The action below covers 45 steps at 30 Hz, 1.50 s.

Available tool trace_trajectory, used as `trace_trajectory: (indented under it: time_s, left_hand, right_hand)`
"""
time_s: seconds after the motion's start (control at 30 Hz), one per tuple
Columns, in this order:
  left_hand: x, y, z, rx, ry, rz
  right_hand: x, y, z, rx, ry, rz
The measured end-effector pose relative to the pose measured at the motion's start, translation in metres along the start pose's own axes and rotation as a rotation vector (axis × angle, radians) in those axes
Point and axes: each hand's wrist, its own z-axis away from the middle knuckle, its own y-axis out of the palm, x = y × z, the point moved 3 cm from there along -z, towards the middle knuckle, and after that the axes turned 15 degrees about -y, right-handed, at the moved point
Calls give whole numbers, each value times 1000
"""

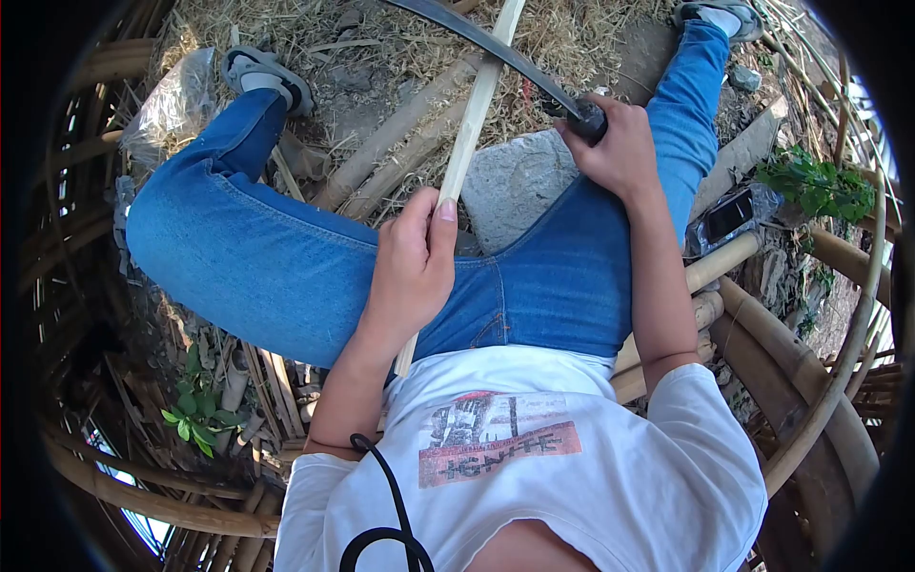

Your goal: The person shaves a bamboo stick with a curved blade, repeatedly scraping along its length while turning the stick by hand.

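My left hand (413,253) is closed around a long, pale bamboo strip (469,143), thumb lying along it. The strip slants from my waist up past the top edge of the view. In my closed right hand (615,148) is the dark handle of a curved knife (543,84). Its long grey blade points up and left and crosses the strip beyond my left hand; whether the edge bites into it I cannot tell. Between my legs sits a flat grey stone block (519,186), partly hidden by my jeans (257,257).
Pale shavings (581,33) cover the ground ahead, beside bamboo poles (400,143). A clear plastic bag (176,100) lies at left. At right a phone (729,215) rests on plastic near a green plant (820,186). Curved bamboo rails (801,381) surround my seat.
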Motion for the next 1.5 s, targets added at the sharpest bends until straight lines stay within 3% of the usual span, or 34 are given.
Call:
trace_trajectory:
  time_s: [0.1,0.2,0.8,1.2,1.5]
  left_hand:
    - [-7,0,3,-21,52,-57]
    - [-11,0,4,-24,67,-76]
    - [-14,6,8,2,228,-252]
    - [-14,4,12,149,100,-93]
    - [-4,-2,18,249,10,-1]
  right_hand:
    - [8,0,1,-89,-112,3]
    - [5,1,0,-52,14,-25]
    - [1,-9,4,-229,-68,-33]
    - [-4,-11,4,-195,58,86]
    - [-12,-17,4,-302,-3,100]
